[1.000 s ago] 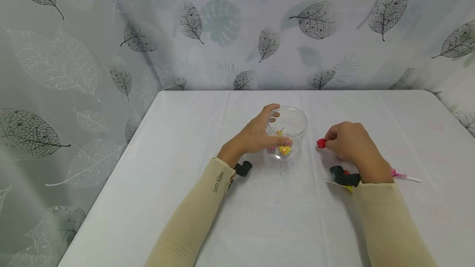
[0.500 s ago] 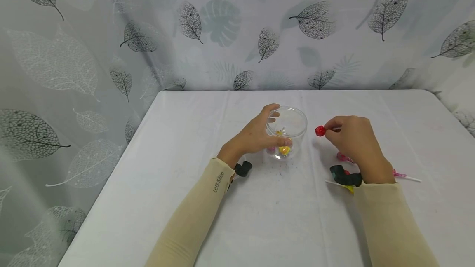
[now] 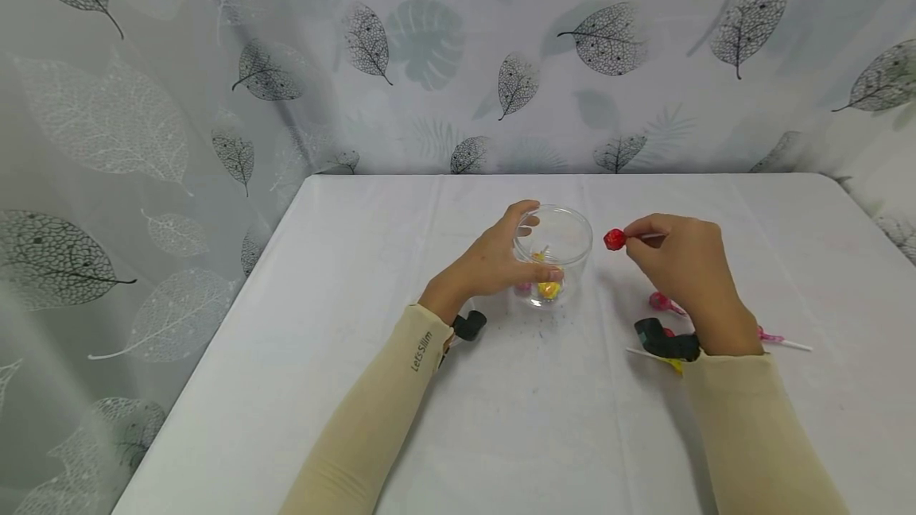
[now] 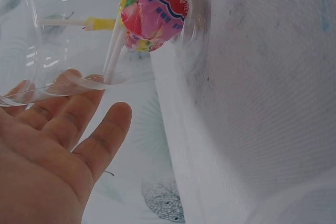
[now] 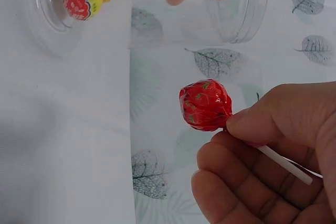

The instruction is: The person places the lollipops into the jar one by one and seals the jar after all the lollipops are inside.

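Note:
A clear plastic jar point(image 3: 572, 269) stands on the table without a lid, and my left hand point(image 3: 494, 257) holds it from the left, thumb at the front and fingers round the back. Inside lie several wrapped lollipops; a pink one point(image 4: 155, 11) and a yellow one point(image 5: 83, 2) show well through the wall. To the right of the jar my right hand point(image 3: 676, 261) pinches a red lollipop point(image 5: 206, 105) just below its wrapped head, with the white stick lying across the palm. The red head is raised above the table, close to the jar's rim and apart from it.
On the white table point(image 3: 515, 435) under and beside my right wrist lie a dark pink lollipop point(image 3: 661, 302), a pink one with a white stick point(image 3: 790, 343) and a partly hidden yellow one point(image 3: 675, 364). A leaf-patterned curtain point(image 3: 444, 62) hangs behind the table.
My right hand has lifted the red lollipop off the table and brought it up towards the jar's rim. The dark pink lollipop beneath is now more visible. My left hand and the jar stay put.

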A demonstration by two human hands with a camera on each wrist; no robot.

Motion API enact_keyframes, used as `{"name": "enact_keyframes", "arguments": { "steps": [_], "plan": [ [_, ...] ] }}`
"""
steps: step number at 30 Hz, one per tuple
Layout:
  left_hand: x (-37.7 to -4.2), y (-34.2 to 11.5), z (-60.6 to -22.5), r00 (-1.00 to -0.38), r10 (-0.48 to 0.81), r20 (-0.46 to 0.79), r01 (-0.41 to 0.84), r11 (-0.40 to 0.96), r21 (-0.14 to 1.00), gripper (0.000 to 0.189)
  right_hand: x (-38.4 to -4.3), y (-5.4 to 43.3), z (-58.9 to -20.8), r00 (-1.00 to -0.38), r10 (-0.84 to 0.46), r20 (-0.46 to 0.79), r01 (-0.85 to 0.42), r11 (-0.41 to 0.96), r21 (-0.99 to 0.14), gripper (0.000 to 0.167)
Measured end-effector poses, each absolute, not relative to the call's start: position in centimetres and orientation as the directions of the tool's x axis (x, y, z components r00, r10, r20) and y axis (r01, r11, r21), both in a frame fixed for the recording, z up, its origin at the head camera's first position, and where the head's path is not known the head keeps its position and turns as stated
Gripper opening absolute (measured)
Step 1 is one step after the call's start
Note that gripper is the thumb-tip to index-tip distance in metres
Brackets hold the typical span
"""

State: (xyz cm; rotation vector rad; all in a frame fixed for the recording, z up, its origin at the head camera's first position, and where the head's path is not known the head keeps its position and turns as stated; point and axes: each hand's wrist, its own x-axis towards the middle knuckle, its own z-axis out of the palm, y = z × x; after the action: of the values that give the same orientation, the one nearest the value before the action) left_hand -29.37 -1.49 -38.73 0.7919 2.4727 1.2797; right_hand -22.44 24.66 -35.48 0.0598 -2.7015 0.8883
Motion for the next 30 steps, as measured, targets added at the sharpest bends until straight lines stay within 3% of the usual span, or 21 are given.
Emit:
{"name": "enact_keyframes", "arguments": {
  "steps": [11,30],
  "plan": [
    [-29.3,-1.5,-38.7,-0.822,0.569,0.031,0.351,0.463,0.814,0.108,-22.2,24.0,-35.0,-0.897,0.072,0.436,-0.225,0.775,-0.590,0.019],
    [-29.3,-1.4,-38.6,-0.819,0.574,0.020,0.345,0.465,0.815,0.108,-22.1,23.3,-34.7,-0.841,0.094,0.533,-0.304,0.732,-0.610,0.016]
  ]
}}
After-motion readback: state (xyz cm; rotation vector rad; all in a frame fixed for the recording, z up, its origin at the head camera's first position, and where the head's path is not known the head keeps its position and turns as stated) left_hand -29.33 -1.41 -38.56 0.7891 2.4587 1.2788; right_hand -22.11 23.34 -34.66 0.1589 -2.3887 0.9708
